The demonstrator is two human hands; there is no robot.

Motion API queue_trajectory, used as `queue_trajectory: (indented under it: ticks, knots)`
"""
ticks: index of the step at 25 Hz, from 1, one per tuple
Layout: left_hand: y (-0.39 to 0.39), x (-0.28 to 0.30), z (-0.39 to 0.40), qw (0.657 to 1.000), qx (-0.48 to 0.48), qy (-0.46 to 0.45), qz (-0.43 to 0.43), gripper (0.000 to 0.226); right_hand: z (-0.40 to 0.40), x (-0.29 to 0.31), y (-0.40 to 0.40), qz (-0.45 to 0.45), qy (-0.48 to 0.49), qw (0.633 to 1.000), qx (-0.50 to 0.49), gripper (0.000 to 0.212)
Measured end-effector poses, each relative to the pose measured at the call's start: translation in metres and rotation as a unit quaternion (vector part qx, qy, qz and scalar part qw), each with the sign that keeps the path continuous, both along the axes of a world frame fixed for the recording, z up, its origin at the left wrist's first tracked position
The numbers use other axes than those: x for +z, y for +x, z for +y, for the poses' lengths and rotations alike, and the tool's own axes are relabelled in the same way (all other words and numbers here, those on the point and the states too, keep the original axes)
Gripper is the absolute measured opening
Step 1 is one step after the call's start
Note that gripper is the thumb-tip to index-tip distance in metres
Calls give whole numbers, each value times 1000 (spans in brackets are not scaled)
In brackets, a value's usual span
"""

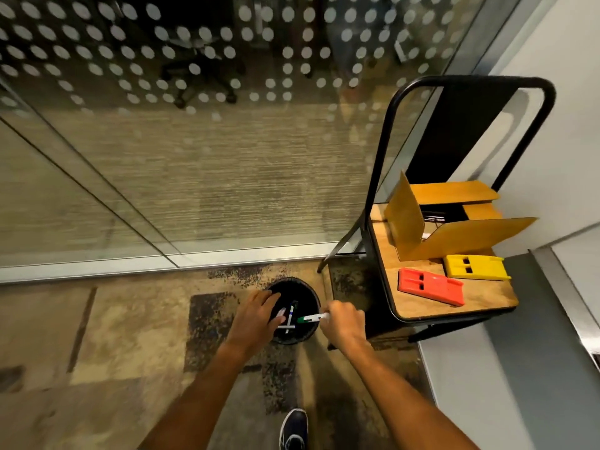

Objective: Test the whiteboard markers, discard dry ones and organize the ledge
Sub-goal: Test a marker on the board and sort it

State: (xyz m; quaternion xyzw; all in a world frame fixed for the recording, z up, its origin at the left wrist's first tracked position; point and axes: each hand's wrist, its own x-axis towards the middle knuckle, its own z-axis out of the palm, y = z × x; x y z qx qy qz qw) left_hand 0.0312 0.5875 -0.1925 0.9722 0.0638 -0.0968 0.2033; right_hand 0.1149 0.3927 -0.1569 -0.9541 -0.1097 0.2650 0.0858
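A round black bin point(310, 292) stands on the floor, with several white markers point(290, 319) lying inside it. My right hand point(343, 323) grips a white marker with a green cap point(311, 318) and holds it level over the bin's right rim. My left hand point(255, 316) hovers over the bin's left side with fingers loosely curled; whether it holds anything is hidden.
A black metal stool point(461, 306) with a wooden seat stands right of the bin, carrying an open cardboard box point(454, 235), a red block point(430, 285) and a yellow block point(474, 267). A dotted glass wall point(194, 125) runs behind. My shoe point(293, 428) is below.
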Motion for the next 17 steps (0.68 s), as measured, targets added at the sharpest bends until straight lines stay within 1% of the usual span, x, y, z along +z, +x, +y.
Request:
queue_trajectory:
  ticks: [3,5,8,11,14,17]
  knots:
    - [4,1,4,1000,22,0,19,73,9,-9,8,-20,20,1000,9,38]
    - [10,8,4,1000,26,2,8,79,8,-8,11,-32,39,999,11,48]
    - [25,20,2,999,24,17,-16,81,-4,3,9,-55,60,997,3,64]
    - [36,35,-5,999,9,32,-16,77,-23,19,0,-91,40,995,20,77]
    - [42,49,-19,998,-17,28,-49,78,-39,38,-12,-153,32,987,35,82]
    - [48,67,-45,998,-11,22,-63,83,-55,52,-23,-207,32,978,11,83]
